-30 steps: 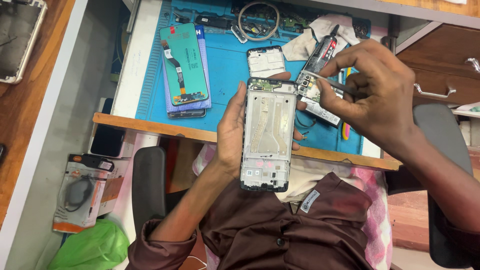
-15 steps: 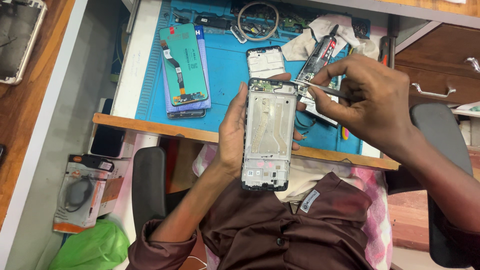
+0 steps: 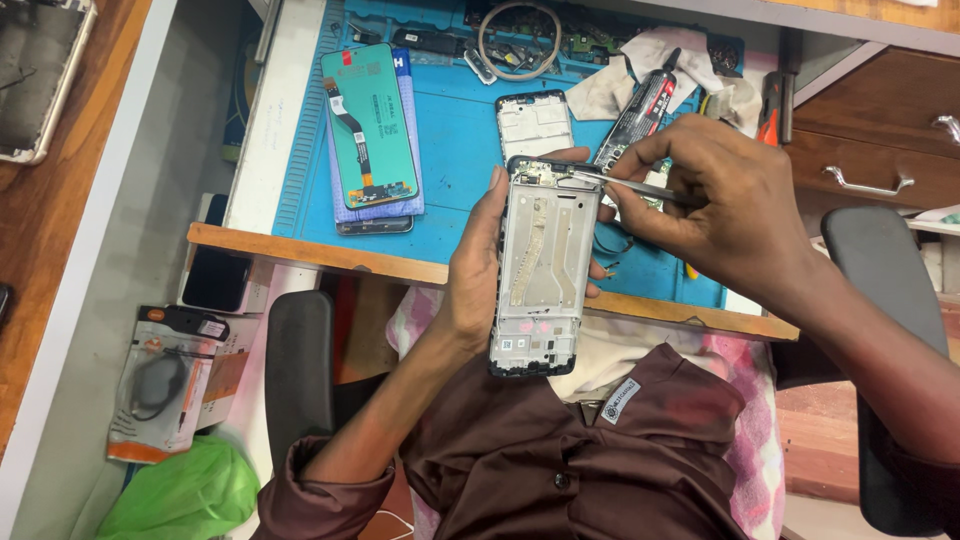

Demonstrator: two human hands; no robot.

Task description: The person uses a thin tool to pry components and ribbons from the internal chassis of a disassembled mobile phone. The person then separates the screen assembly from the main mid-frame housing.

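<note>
Silver tweezers (image 3: 630, 187) pinched in my right hand (image 3: 720, 215); left hand (image 3: 475, 265) clamps phone frame (image 3: 540, 270). Risk I see: tip slipping, scratching frame's top edge.

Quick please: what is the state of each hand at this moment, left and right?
Left hand: closed around the phone frame, holding it up.
Right hand: closed, pinching tweezers, tip at the frame's top edge.
</note>
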